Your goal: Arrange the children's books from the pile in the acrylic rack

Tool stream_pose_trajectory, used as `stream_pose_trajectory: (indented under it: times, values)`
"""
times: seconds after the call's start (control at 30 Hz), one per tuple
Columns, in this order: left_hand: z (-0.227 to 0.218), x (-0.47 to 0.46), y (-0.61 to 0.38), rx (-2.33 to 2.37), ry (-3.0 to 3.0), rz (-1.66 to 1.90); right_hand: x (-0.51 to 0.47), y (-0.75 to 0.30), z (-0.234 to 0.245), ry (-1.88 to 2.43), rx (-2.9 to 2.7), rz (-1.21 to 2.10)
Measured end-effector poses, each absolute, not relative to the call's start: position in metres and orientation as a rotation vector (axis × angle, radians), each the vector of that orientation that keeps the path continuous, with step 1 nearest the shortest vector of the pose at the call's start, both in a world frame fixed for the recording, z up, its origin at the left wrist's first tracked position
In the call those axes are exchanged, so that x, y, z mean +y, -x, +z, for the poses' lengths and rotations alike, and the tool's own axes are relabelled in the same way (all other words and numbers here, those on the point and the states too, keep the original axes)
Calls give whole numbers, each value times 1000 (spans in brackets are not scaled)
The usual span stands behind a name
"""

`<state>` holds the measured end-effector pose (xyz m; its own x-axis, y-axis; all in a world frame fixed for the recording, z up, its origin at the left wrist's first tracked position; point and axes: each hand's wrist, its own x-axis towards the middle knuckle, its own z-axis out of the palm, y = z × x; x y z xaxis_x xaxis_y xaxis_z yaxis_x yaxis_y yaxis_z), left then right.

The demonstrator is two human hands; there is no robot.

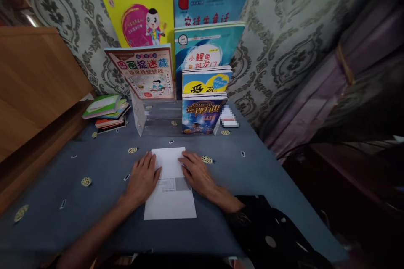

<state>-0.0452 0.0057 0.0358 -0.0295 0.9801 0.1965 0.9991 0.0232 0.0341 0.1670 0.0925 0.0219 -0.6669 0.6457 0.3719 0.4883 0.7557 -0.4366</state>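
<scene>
A white paper (170,206), either a sheet or an open booklet, lies flat on the table in front of me. Small print and a grey block show near its middle, where a line crosses it. My left hand (142,178) rests palm down over its left edge, fingers stretched toward the far corner. On the opposite edge lies my right hand (197,174), its fingers extended over the paper's upper right side. Neither hand grips anything; both press lightly or rest on the paper.
Beyond the paper, a clear acrylic stand (158,126) holds several upright children's books, including a dark blue one (202,115). At the left is a pile of books (105,107) beside a wooden panel (38,84). A blurred white item (229,117) sits right of the stand.
</scene>
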Motion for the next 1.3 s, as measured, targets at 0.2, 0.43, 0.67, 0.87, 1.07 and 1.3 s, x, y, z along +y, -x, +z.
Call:
stream_pose_trajectory:
  times: [0.2,0.43,0.67,0.87,1.07,1.3]
  values:
    - [32,16,40,-2129,2120,-246,90,-166,31,864,-2453,406]
    - [26,33,26,-1951,2179,-307,89,-166,33,860,-2468,357]
    - [21,48,9,-1752,2292,-406,95,-168,29,863,-2332,487]
    - [27,65,-4,-1670,2457,-408,108,-171,27,878,-2169,678]
    - [30,75,-4,-1605,2591,-440,120,-177,20,907,-2053,664]
    - [27,75,-2,-1566,2642,-542,122,-177,17,894,-2024,646]
